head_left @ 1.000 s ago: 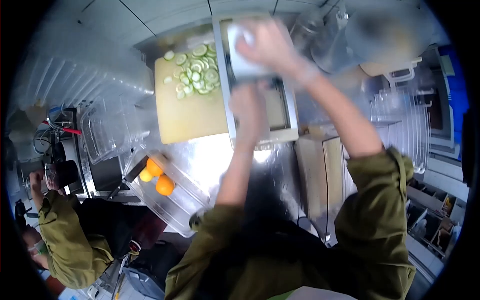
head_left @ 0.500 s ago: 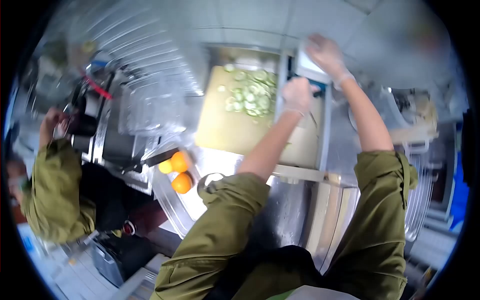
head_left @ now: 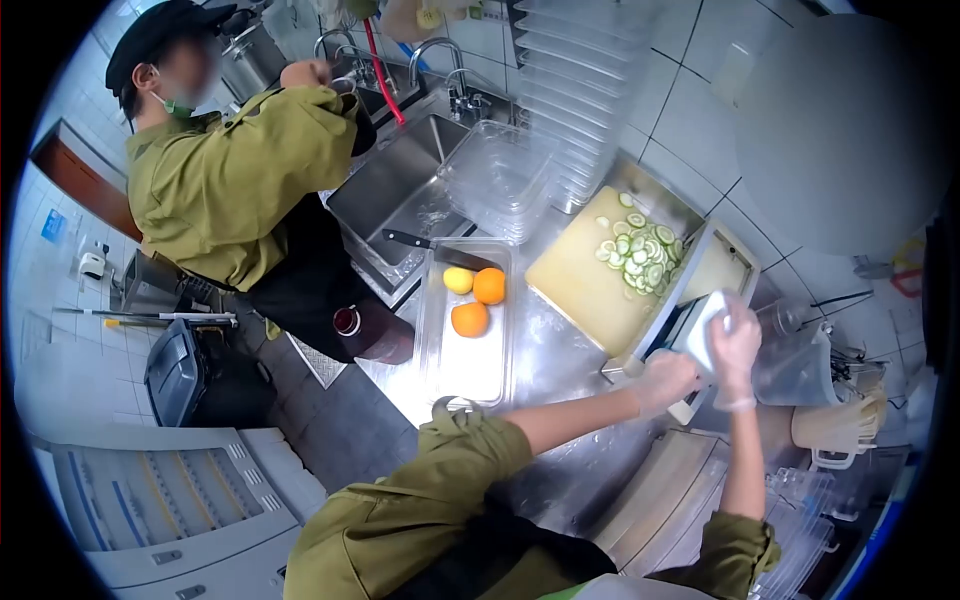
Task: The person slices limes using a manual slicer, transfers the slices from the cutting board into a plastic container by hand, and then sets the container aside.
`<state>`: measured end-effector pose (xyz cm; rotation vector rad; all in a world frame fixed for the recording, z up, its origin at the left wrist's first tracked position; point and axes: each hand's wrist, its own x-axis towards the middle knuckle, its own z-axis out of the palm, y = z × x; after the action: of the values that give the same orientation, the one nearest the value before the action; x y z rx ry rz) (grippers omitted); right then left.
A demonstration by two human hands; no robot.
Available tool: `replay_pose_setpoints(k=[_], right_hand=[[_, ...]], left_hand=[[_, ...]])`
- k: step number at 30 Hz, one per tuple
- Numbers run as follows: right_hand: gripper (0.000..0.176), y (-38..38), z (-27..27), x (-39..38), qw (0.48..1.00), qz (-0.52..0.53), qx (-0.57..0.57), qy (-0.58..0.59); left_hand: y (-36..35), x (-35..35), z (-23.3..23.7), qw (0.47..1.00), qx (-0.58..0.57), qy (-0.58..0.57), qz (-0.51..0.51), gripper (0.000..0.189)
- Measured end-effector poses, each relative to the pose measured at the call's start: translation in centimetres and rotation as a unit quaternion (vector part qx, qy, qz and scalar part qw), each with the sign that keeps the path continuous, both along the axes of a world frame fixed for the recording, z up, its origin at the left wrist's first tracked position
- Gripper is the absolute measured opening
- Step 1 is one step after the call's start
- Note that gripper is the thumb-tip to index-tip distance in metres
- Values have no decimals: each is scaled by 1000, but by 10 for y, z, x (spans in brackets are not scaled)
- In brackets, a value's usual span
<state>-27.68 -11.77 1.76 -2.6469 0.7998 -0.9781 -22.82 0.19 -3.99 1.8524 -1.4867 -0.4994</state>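
Note:
My gloved right hand [head_left: 735,345] is wrapped round a white block-like object [head_left: 704,325], which stands tilted over the metal frame beside the cutting board. My gloved left hand [head_left: 668,384] is closed just below it, at a dark part; what its fingers grip is hidden. Left of the frame lies the pale yellow cutting board [head_left: 575,275], with several sliced green vegetable rounds [head_left: 640,250] spread on its right part.
A clear tray [head_left: 470,375] holds two oranges [head_left: 489,286] and a yellow fruit [head_left: 457,280]; a black-handled knife [head_left: 407,239] lies at its back edge. Behind are a sink [head_left: 395,190] and stacked clear containers [head_left: 500,170]. A co-worker [head_left: 240,180] stands at the left.
The view has swung left, showing more of the co-worker and sink. My hands have come closer together, and the white object is now raised and tilted in my right hand.

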Motion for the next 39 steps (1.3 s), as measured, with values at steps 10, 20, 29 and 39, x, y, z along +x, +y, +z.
replay_pose_setpoints(k=[10, 20, 29, 39], right_hand=[[31, -71, -15, 14, 1000, 0, 24, -13], [35, -90, -1, 31, 994, -83, 51, 45], [40, -148, 10, 61, 976, -143, 82, 142], [41, -174, 6, 69, 983, -135, 6, 127]], left_hand=[[-81, 13, -23, 997, 31, -54, 37, 27], [-109, 39, -5, 996, 14, -92, -9, 42], [-184, 59, -20, 992, -41, -120, 11, 37], [-184, 60, -6, 996, -17, -90, 15, 47]])
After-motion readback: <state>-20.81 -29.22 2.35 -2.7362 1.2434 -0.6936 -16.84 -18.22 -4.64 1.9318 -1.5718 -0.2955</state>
